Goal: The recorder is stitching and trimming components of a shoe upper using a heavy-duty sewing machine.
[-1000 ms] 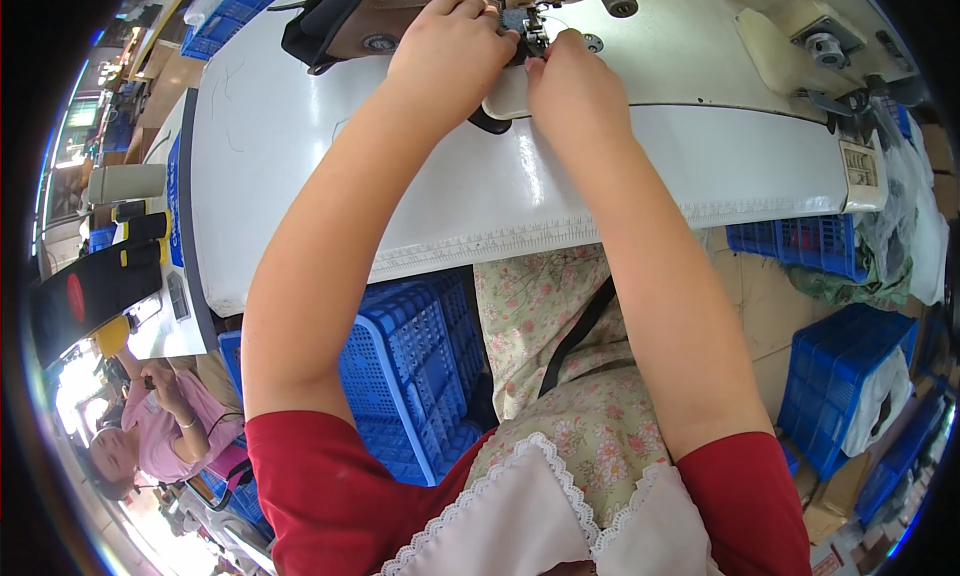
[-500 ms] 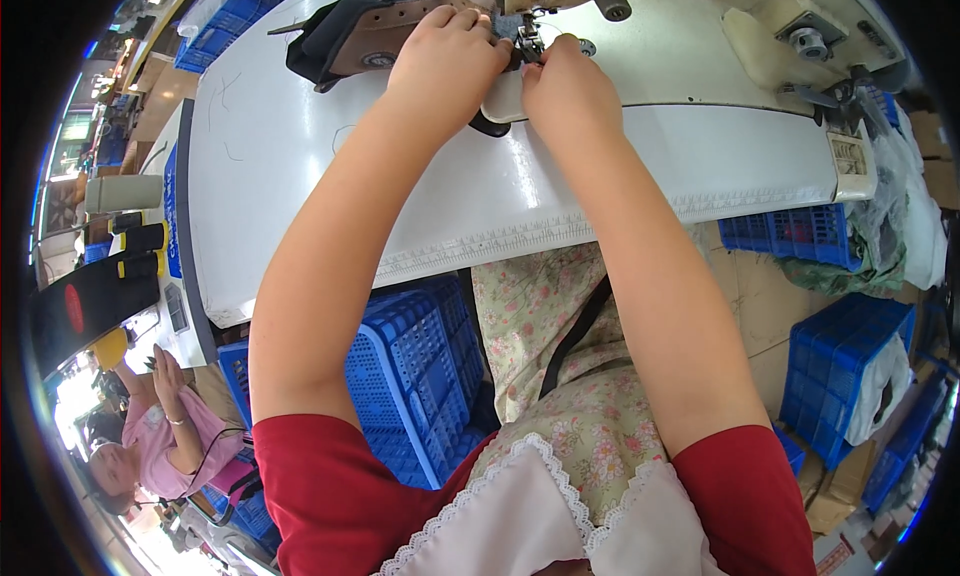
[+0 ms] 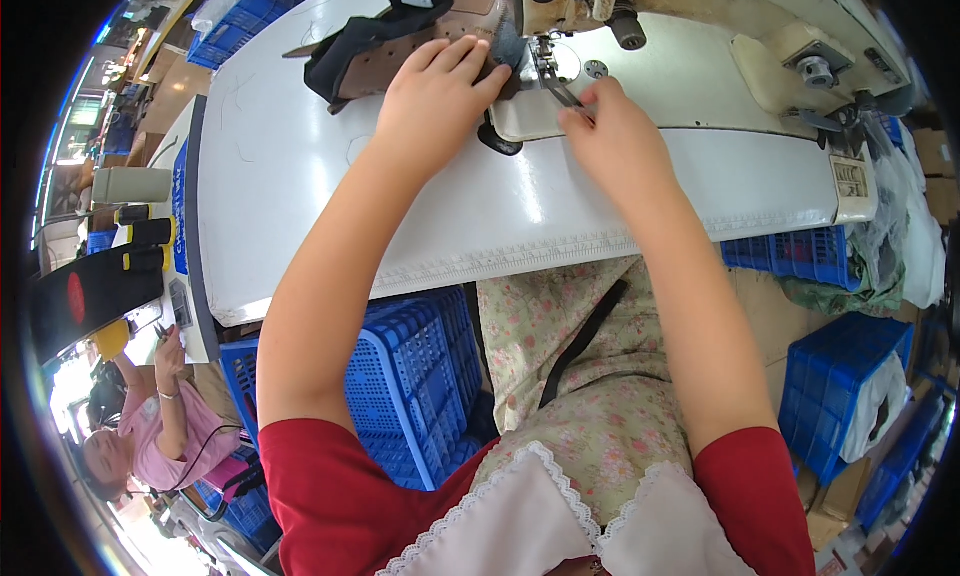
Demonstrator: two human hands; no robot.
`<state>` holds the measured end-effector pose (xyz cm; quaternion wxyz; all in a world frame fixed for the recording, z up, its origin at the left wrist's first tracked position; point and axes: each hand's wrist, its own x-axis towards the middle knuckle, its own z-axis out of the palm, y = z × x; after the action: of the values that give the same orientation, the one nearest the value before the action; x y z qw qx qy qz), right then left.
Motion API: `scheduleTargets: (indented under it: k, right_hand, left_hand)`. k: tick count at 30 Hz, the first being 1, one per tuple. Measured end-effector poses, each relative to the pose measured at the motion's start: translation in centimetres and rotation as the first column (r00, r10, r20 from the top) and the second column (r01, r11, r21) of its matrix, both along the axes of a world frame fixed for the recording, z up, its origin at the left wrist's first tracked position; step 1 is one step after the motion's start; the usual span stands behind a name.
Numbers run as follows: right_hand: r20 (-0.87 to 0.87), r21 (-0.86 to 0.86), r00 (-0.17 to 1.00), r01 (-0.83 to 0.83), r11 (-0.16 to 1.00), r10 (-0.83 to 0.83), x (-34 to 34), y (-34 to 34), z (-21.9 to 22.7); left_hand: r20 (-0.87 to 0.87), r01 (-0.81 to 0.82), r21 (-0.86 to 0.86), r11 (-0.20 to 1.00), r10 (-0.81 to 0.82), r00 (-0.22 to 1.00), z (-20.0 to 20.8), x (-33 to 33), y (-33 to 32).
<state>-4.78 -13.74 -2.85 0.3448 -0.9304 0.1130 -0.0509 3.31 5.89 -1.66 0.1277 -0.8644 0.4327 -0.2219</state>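
A black-and-brown sewn piece (image 3: 385, 58) with a row of small holes lies on the sewing machine's bed, its grey-blue end beside the presser foot (image 3: 543, 56). My left hand (image 3: 440, 91) rests on this piece, fingers stretched out flat over its near edge and thumb towards the needle. In my right hand (image 3: 618, 126) is a slim grey pair of tweezers (image 3: 563, 93), pinched between thumb and fingers. Their tips point at the presser foot, just right of the piece. The underside of the piece is hidden.
The sewing machine head (image 3: 690, 6) overhangs the white table (image 3: 480, 221), which has a ruler strip along its front edge. Blue crates (image 3: 410, 376) stand below, with another crate (image 3: 840, 396) at right. A person in pink (image 3: 170, 426) sits at far left.
My right hand has drawn back to the right and nearer to me from the presser foot, bringing the tweezers into sight. My left hand stays on the sewn piece, its fingers a little straighter.
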Motion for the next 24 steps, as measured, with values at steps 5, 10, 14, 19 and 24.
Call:
scheduleTargets:
  k: [5,10,14,19,24]
  right_hand:
    - [-0.016,0.106,0.998,-0.054,0.993,0.056,-1.9,-1.7,-0.3]
    - [0.036,0.069,0.992,-0.125,0.990,0.122,-2.8,-1.7,-0.3]
    - [0.058,0.127,0.991,-0.125,0.984,0.118,-3.2,-1.2,-0.5]
    - [0.357,0.143,0.905,-0.296,0.945,0.230,-3.5,0.9,0.4]
    - [0.328,0.029,0.882,-0.367,0.930,0.338,-2.5,3.3,1.5]
  left_hand:
    - [-0.035,0.020,-0.115,0.993,-0.025,0.999,-1.0,-1.3,4.1]
    - [-0.080,-0.010,-0.315,0.949,-0.015,0.997,-0.5,-3.3,5.7]
    - [-0.097,-0.053,-0.382,0.923,0.017,0.995,0.0,-4.8,6.5]
    - [-0.172,-0.086,-0.431,0.898,0.011,0.985,0.6,-5.9,6.9]
    - [-0.176,-0.090,-0.432,0.897,0.014,0.984,0.6,-6.6,7.2]
